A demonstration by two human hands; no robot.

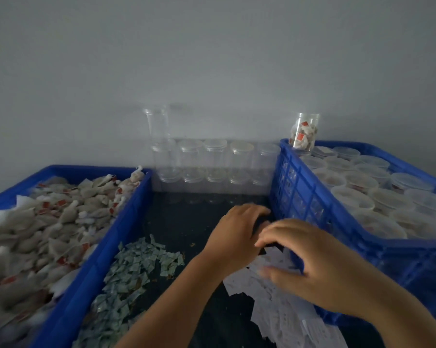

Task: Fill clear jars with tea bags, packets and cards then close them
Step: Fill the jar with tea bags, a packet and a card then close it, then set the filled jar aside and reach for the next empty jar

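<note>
Right hand [310,262], left hand [234,237] over cards [282,300] beside blue crate wall [310,197]

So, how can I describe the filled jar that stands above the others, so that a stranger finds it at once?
Find the blue crate on the right, packed with lidded jars. At its far left corner, close to the wall, one clear jar stands raised above them. Unlike its neighbours, it shows its whole side, with red-tagged tea bags visible inside.

L blue crate [96,257], R blue crate [299,187], dark table [186,222].
</note>
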